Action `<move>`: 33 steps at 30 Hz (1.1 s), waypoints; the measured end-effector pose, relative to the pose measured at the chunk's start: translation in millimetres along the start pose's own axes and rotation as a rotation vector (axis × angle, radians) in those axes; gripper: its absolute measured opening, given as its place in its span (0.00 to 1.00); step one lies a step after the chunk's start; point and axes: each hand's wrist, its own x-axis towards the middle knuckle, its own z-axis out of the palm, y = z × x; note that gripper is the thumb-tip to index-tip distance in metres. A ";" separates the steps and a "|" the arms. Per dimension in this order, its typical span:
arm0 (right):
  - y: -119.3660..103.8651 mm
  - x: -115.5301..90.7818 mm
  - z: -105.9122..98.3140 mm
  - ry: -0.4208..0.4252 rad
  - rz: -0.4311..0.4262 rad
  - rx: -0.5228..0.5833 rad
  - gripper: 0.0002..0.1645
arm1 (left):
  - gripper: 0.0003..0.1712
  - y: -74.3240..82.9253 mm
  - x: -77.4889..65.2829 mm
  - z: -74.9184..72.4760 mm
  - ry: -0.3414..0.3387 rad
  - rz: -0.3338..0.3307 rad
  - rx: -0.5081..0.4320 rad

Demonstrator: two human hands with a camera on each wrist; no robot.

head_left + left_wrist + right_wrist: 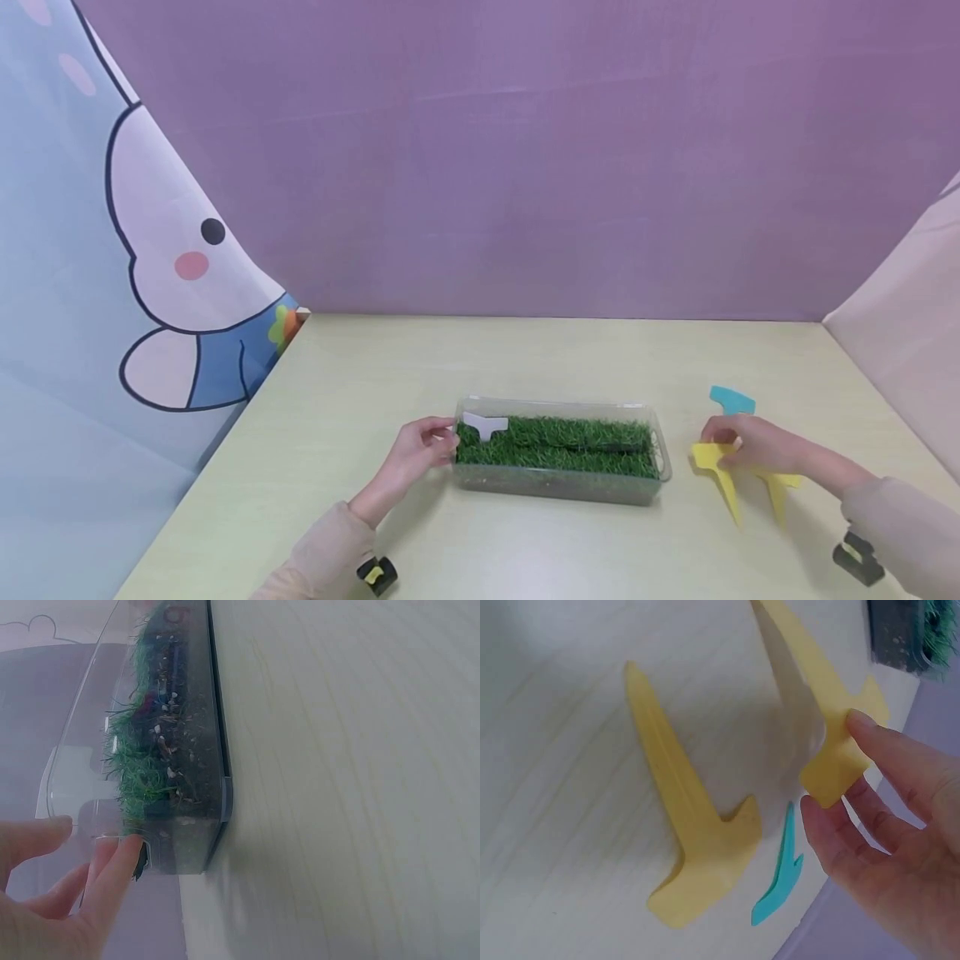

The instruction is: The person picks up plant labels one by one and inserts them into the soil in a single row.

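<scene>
Pinching the yellow marker (829, 705) by its head, your right hand (765, 447) has the long stem pointing toward you; your left hand (411, 452) grips the clear box (555, 484) end.

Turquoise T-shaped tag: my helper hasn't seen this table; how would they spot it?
On the pale table, find the clear rectangular box of green grass. To its right, beyond the right hand holding a yellow T-shaped tag, lies the turquoise tag. Another yellow tag lies nearby; only this is turquoise.

Purple cloth (517, 167) fills the top centre, blue cartoon-printed cloth (67, 292) the left, pale cloth (911, 325) the right; a light wooden table (360, 367) spans the bottom.
</scene>
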 end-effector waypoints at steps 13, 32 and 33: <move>-4.0 -2.9 -18.4 -0.006 -0.110 0.127 0.07 | 0.21 0.6 -0.6 0.1 -0.007 0.009 0.009; -57.9 3.9 -41.9 0.210 -0.005 0.138 0.11 | 0.20 0.5 0.7 -0.6 -0.013 0.003 0.007; -61.8 4.9 -42.1 0.223 -0.010 0.129 0.10 | 0.20 0.4 0.6 -0.6 -0.013 0.001 0.006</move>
